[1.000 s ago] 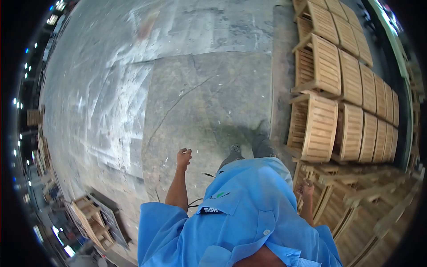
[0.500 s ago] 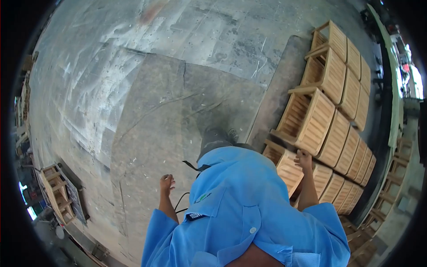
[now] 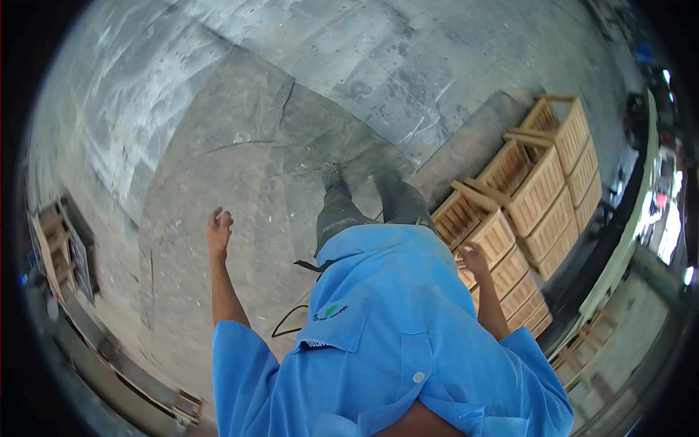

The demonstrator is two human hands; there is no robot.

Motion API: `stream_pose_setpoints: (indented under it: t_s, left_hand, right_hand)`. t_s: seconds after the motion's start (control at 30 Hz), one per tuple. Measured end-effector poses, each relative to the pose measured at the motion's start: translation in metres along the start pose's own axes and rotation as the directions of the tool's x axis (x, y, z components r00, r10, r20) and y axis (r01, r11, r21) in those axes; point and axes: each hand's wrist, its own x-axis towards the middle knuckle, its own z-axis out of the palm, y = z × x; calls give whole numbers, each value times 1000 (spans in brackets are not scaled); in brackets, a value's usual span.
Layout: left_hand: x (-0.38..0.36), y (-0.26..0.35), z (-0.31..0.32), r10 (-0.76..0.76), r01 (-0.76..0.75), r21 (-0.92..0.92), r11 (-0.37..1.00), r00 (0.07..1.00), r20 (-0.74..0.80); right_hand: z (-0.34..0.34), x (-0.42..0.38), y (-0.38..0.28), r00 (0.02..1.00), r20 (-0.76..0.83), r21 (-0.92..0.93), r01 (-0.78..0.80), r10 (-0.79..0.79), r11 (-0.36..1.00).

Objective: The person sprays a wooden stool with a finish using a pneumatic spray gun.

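Note:
My left hand [image 3: 219, 231] hangs over the bare floor at my left side, fingers loosely bent and apart, holding nothing. Close beside the near slatted wooden crate [image 3: 489, 237], my right hand [image 3: 473, 260] is held low with its fingers partly bent and spread. It overlaps the crate's side in this view, and nothing shows in its grip. More crates of the same pale wood [image 3: 542, 207] are stacked in rows just beyond, their open ends turned towards the walkway.
A dark floor sheet [image 3: 240, 160] with creases lies under my feet. Along the right runs a long pale-green edge [image 3: 608, 255] beyond the crates. Wooden frames [image 3: 60, 251] stand at the far left, and another wooden frame [image 3: 586, 346] stands at the lower right.
I have stepped forward along the crates, so the rows appear shifted and fewer show. My left hand has swung out and forward; my right hand has moved slightly back from the crate edge.

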Motion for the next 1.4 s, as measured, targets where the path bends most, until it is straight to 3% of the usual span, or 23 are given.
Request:
stream_pose_setpoints:
  t_s: [0.03, 0.17, 0.23, 0.3, 0.37, 0.43, 0.5, 0.57, 0.63, 0.67, 0.73, 0.87, 0.9, 1.07, 1.13, 1.2, 1.27, 1.3, 1.37, 1.4]
  left_hand:
    - [-15, 8, 8, 60, -61, -23, 998, 998, -25]
    - [-68, -15, 46, -4, -8, -67, 998, 983, -181]
    - [-99, -60, 76, -65, 45, -74, 996, 953, -295]
    - [-151, -70, 104, -250, 222, -129, 966, 929, -272]
    - [-186, -116, 129, -497, 473, -169, 865, 855, -150]
    - [-218, -95, 147, -721, 706, -158, 691, 689, -77]
    - [-238, -89, 162, -757, 714, -283, 641, 648, -80]
    - [-234, -77, 170, -789, 696, -419, 583, 608, -86]
    - [-220, -63, 172, -761, 648, -477, 594, 645, -71]
    - [-211, -53, 172, -775, 647, -506, 570, 629, -68]
    - [-181, -29, 165, -744, 600, -542, 588, 664, -73]
    - [-126, -11, 148, -768, 576, -642, 506, 640, -31]
    - [-109, 1, 140, -741, 522, -677, 520, 669, -54]
    - [-68, 43, 124, -726, 330, -812, 482, 669, -159]
    - [-70, 56, 130, -696, 247, -805, 540, 668, -262]
    - [-79, 75, 142, -762, 157, -877, 453, 579, -290]
    - [-92, 88, 171, -850, 15, -926, 376, 404, -339]
    - [-99, 96, 197, -896, -5, -948, 318, 327, -302]
    - [-113, 127, 260, -949, -208, -941, 267, 113, -294]
    - [-116, 154, 288, -981, -212, -961, 176, 39, -188]
  right_hand:
    - [-8, 11, -3, 999, 42, -36, 19, -17, 999]
    - [-68, 64, -51, 984, 137, -178, 135, -112, 975]
    - [-115, 113, -76, 994, 104, -93, 54, -45, 994]
    - [-152, 134, -120, 968, -12, 5, 252, -252, 968]
    - [-175, 158, -166, 939, -164, 121, 323, -302, 939]
    - [-183, 183, -203, 932, -199, 161, 335, -302, 928]
    - [-193, 209, -224, 928, -229, 169, 335, -293, 927]
    - [-187, 248, -237, 945, -22, -37, 326, -326, 945]
    - [-164, 263, -257, 927, 92, -143, 374, -364, 916]
    - [-150, 265, -277, 919, 115, -168, 391, -376, 905]
    - [-105, 226, -328, 981, 111, -309, 189, -162, 932]
    - [-42, 216, -412, 966, 149, -275, 247, -213, 929]
    - [-26, 208, -443, 961, 157, -296, 267, -229, 917]
    - [71, 173, -603, 909, 313, -549, 410, -277, 728]
    - [114, 181, -669, 888, 362, -615, 456, -283, 644]
    - [155, 198, -738, 857, 442, -664, 511, -265, 546]
    - [212, 208, -813, 820, 517, -704, 571, -248, 421]
    - [247, 211, -849, 797, 558, -719, 604, -232, 344]
    - [318, 209, -915, 736, 647, -712, 677, -197, 189]
    - [358, 210, -949, 688, 702, -675, 725, -183, 138]
